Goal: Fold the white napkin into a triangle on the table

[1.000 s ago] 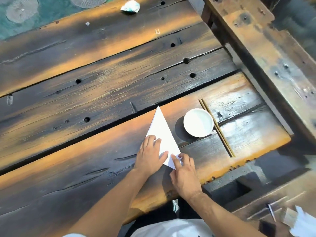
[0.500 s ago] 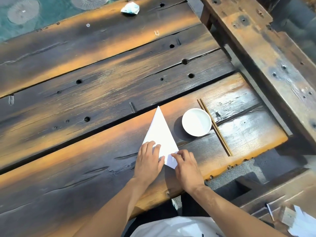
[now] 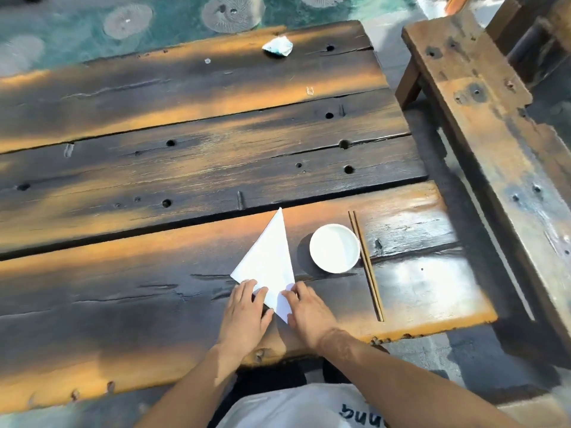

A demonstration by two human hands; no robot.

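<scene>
Both hands have slid lower on the white folded triangular paper napkin point(image 3: 269, 261); left hand point(image 3: 245, 316) presses flat, right hand point(image 3: 309, 313) fingertips pinch its lower-centre corner

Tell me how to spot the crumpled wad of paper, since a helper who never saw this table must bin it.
Start at the big plank table and go to its far edge, towards the right corner. There lies the crumpled wad, alone on the farthest board. Unlike the flat folded napkin under the hands at the near edge, it is a scrunched white-and-bluish lump.
</scene>
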